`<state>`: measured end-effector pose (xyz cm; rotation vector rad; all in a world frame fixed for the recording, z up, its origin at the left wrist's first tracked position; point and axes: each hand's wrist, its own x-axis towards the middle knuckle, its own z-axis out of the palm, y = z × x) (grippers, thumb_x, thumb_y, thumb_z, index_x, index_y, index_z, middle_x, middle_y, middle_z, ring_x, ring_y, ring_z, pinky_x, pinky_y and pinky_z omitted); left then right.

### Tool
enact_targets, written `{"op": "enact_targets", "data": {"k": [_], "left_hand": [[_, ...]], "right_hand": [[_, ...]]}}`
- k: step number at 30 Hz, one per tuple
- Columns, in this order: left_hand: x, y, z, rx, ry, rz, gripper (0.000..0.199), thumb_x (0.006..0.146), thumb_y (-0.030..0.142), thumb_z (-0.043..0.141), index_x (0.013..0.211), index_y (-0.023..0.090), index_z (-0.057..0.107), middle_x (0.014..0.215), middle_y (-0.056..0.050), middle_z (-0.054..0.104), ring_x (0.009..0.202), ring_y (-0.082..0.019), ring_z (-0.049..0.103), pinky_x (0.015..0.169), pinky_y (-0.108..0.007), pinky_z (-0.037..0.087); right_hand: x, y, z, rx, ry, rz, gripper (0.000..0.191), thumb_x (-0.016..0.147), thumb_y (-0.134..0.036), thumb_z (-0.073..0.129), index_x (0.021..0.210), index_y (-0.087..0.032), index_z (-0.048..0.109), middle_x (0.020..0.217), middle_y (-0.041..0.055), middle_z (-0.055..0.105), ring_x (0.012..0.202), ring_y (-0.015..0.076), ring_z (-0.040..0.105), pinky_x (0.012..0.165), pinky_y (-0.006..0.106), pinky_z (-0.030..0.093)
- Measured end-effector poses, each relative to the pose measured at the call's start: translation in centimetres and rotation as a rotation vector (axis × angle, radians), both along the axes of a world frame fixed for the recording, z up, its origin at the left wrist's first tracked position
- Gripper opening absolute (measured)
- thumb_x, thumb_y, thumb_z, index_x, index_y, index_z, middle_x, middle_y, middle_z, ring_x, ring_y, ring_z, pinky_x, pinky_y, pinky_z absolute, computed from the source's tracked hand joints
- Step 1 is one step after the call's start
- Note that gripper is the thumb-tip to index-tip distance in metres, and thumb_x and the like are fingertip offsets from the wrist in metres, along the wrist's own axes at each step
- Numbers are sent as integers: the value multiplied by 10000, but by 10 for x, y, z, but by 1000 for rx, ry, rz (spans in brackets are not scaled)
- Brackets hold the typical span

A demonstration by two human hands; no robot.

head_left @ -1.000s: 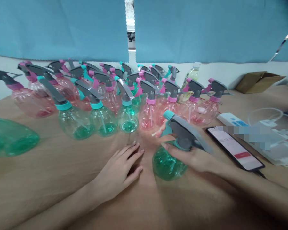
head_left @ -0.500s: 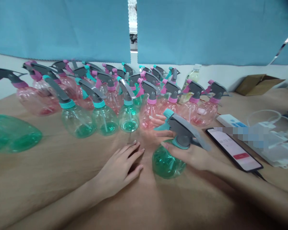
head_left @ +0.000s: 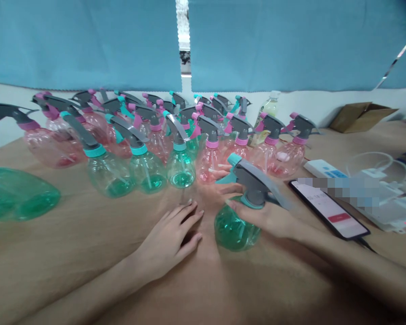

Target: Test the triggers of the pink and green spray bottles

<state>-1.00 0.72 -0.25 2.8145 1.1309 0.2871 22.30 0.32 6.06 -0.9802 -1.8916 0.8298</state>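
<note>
My right hand [head_left: 274, 219] is around the upper body of a green spray bottle [head_left: 237, 228], just below its teal collar. The thumb lies across the front, and the fingers reach behind the bottle, partly hidden by it. This bottle stands upright, its grey and teal trigger head pointing left. To its left, my left hand [head_left: 172, 232] lies palm down on the table, holding nothing, with its fingers stretched forward. Beyond the fingertips stands a clear green spray bottle [head_left: 182, 169] with a teal collar. A pink spray bottle [head_left: 209, 158] is beside that one.
Several more pink and green spray bottles crowd the back of the wooden table [head_left: 122, 243]. A green bottle [head_left: 37, 194] lies on its side at the left. To the right are a phone [head_left: 328, 210], a white power strip [head_left: 325, 169] with cables, and a cardboard box [head_left: 362, 117].
The view has shifted slightly. Both hands keep nearly the same places, and my right hand still holds the green spray bottle.
</note>
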Motion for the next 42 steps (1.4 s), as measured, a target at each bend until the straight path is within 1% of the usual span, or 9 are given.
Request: {"op": "enact_targets", "data": {"k": [4,8,12,16,20,27,33,38,42], "left_hand": [[-1,0,-1,-3,3,-4,454,963,382,428,1368,178,447,1442,-103,411,1315,-268,368,1047,-454,342],[0,-1,0,-6,14,2,461,961,387,426,1367,171,450,1441,-109,412,1312,-278,374,1043,-461,346],[0,0,-1,-2,7,0,461,960,387,427,1368,172,447,1445,-111,405,1317,-282,368,1045,-471,343],[0,0,-1,-4,6,0,462,960,383,430,1368,166,447,1445,-111,406,1318,-276,365,1043,-463,348],[0,-1,-1,2,-6,-6,456,961,383,428,1366,173,448,1440,-105,414,1311,-272,374,1041,-465,351],[0,0,-1,3,-5,-7,458,957,385,439,1363,174,455,1440,-111,413,1310,-282,377,1042,-474,347],[0,0,-1,7,-14,-5,452,955,382,438,1361,183,456,1433,-106,424,1304,-282,387,1028,-472,364],[0,1,-1,13,-11,-3,445,955,379,440,1354,184,469,1437,-101,420,1308,-276,381,1042,-461,350],[0,1,-1,13,-15,-3,440,953,379,441,1350,190,472,1432,-99,429,1307,-274,384,1038,-463,353]], "right_hand": [[1,1,-1,46,12,-9,336,804,-210,514,1134,-256,554,1118,33,657,987,199,656,875,372,553],[1,3,0,97,34,-3,219,784,-178,539,992,-234,583,1119,35,652,960,183,659,970,380,490],[0,2,2,73,25,36,282,797,-167,503,1055,-258,574,1054,20,666,970,186,651,923,370,518],[1,2,1,81,27,8,244,791,-178,530,1013,-262,590,1007,22,669,963,189,645,901,358,522],[0,2,1,69,26,22,307,792,-169,497,1076,-261,567,993,23,663,911,184,653,804,336,552],[-1,1,3,55,8,23,370,780,-161,471,1122,-273,553,938,7,667,834,170,657,804,336,555],[1,2,2,82,-17,-26,303,756,-193,478,1030,-269,583,943,15,658,786,162,646,739,319,573],[-1,0,5,15,19,4,227,730,-160,474,901,-262,583,951,6,656,776,146,644,750,291,573],[0,-2,6,6,40,-19,249,714,-151,498,928,-268,548,994,2,641,799,146,640,737,265,566]]}}
